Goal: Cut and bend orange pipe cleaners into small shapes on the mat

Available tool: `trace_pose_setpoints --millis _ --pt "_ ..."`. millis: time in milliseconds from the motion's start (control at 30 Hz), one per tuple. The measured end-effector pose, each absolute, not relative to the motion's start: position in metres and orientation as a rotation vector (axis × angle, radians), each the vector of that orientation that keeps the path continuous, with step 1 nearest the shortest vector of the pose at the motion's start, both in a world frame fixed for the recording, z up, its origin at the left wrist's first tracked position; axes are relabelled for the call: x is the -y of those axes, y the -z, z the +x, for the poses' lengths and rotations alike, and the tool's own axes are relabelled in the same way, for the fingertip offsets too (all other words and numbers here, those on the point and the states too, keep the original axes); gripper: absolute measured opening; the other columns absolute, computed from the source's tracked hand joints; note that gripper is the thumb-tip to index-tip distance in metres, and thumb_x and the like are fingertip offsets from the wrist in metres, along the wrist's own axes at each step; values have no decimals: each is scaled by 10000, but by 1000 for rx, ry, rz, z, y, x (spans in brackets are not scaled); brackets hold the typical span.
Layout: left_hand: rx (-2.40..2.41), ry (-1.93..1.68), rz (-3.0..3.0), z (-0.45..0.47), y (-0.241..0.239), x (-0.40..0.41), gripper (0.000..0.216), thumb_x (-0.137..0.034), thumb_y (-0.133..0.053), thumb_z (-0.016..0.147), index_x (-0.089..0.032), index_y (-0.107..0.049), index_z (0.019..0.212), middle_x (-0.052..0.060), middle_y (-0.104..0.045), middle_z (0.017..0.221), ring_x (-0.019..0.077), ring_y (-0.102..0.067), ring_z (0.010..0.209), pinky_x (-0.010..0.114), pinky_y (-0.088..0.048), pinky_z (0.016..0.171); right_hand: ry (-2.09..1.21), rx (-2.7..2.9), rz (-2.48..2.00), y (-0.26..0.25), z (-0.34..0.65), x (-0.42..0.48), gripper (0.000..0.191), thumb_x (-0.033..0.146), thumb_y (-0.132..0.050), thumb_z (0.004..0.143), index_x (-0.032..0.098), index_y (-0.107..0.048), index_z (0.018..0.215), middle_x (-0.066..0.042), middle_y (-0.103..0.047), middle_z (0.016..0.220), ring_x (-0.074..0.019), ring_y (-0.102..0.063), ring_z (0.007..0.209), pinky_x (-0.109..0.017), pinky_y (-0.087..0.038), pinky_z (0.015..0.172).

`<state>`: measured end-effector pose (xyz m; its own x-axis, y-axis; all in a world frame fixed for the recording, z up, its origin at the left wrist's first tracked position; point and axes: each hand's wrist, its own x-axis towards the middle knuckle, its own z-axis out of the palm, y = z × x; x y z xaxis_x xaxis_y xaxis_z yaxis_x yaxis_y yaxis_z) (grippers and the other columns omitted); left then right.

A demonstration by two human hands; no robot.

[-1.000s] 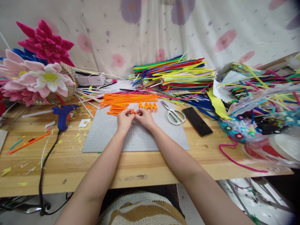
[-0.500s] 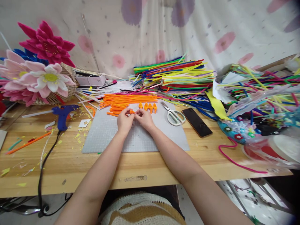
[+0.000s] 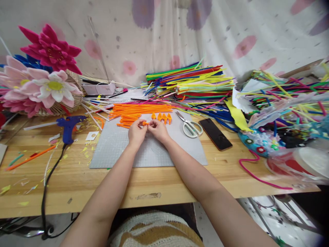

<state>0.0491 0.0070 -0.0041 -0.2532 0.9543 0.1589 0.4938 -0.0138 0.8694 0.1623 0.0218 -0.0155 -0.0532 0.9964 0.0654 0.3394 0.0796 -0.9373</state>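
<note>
Over the grey cutting mat [image 3: 113, 151], my left hand [image 3: 136, 132] and my right hand [image 3: 158, 130] meet at the fingertips. Both pinch a small orange pipe cleaner piece [image 3: 145, 123], mostly covered by the fingers. Just beyond my right hand, several folded orange pipe cleaner shapes [image 3: 164, 118] stand in a row on the mat. Behind my left hand lie cut orange pipe cleaners [image 3: 128, 120], and a longer orange bundle [image 3: 141, 108] stretches along the mat's far edge. Scissors [image 3: 190, 127] with pale handles rest at the mat's right side.
A black phone [image 3: 215, 134] lies right of the mat. On the left are a blue glue gun [image 3: 68, 128] with its cord and fuzzy flowers [image 3: 51, 51]. Piles of coloured pipe cleaners [image 3: 195, 82] fill the back. A plastic-wrapped tub [image 3: 303, 163] stands at the right.
Both hands stay almost in place with the fingertips together; the orange piece between them has shifted very slightly. The whole view has moved a little.
</note>
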Motion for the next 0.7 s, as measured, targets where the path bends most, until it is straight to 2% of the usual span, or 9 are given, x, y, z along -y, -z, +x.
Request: trace_pose_setpoints --millis 133,300,400,700 --pt "-1875 -1155 1561 49 1 -5 235 -197 -566 678 -195 -663 891 21 -669 799 123 -536 601 258 -410 626 -941 1520 -1403 17 161 -22 42 205 -553 645 165 -546 650 35 -553 581 -84 -484 551 -217 -366 577" --pt "-1606 -1241 1574 41 12 -11 212 -271 -569 705 -163 -650 868 34 -665 860 119 -555 635 245 -438 628 -1146 1478 -1271 19 165 -29 106 251 -546 670 151 -565 643 28 -546 573 -71 -449 519 -205 -356 537" --pt "-1628 -1210 1576 37 15 -13 185 -303 -564 720 -162 -645 807 23 -659 788 131 -563 645 250 -438 630 -1220 1504 -1209 20 168 -30 141 274 -544 679 143 -591 659 29 -536 549 -69 -434 499 -202 -347 516" --pt "-1954 -966 1692 44 -5 -4 149 -299 -558 711 -179 -643 740 22 -655 740 150 -563 665 258 -382 630 -862 1670 -1365 20 165 -23 142 234 -535 697 149 -647 680 -18 -643 654 -114 -548 606 -234 -401 617"
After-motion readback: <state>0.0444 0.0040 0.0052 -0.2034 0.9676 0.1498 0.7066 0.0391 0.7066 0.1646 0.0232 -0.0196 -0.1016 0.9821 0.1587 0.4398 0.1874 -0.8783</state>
